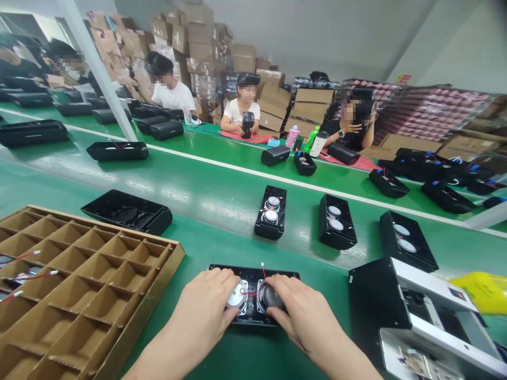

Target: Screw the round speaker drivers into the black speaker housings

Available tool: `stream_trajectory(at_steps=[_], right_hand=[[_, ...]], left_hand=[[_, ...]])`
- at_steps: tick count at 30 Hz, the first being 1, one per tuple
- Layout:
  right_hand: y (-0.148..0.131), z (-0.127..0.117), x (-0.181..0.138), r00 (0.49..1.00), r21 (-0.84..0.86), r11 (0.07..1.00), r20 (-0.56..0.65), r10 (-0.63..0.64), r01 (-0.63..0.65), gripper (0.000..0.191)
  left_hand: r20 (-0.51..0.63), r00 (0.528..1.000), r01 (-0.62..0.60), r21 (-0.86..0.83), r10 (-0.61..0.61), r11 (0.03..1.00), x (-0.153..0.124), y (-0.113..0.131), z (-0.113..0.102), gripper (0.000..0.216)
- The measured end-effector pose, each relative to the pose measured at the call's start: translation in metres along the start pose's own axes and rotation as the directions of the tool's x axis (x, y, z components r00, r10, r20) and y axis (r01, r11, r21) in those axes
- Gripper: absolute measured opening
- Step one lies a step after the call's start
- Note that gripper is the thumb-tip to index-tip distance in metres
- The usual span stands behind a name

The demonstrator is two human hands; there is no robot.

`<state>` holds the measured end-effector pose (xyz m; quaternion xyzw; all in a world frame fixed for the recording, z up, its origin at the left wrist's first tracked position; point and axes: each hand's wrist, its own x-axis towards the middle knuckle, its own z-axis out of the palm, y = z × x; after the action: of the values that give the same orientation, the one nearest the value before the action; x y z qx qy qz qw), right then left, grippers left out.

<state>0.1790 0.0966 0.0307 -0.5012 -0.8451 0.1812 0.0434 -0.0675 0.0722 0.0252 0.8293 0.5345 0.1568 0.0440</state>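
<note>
A black speaker housing (253,274) lies on the green belt right in front of me, with two round silver speaker drivers seated in it. My left hand (208,306) is curled over the left driver (237,294), fingers pressed on it. My right hand (301,311) grips the right driver (271,298) in the same way. Red and white wires (257,285) with a small white plug run between the two drivers.
A cardboard tray with divider cells (91,295) sits at left, a few cells holding wired parts. A black and white machine (415,316) stands at right. More housings (271,211) (336,221) (407,240) (127,211) lie further up the belt. Other people sit across the conveyor.
</note>
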Motion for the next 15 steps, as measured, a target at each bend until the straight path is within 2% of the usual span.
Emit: stream_trajectory(at_steps=[4,15], right_hand=[[0.005,0.005,0.005,0.999,-0.062,0.997,0.004,-0.052,0.052,0.045],[0.021,0.007,-0.002,0.975,-0.109,0.970,-0.025,-0.219,0.215,0.049]], left_hand=[[0.032,0.999,0.005,-0.006,-0.004,1.000,0.003,-0.001,0.006,0.032],[0.075,0.997,0.038,-0.048,-0.034,0.998,0.002,-0.006,0.016,0.045]])
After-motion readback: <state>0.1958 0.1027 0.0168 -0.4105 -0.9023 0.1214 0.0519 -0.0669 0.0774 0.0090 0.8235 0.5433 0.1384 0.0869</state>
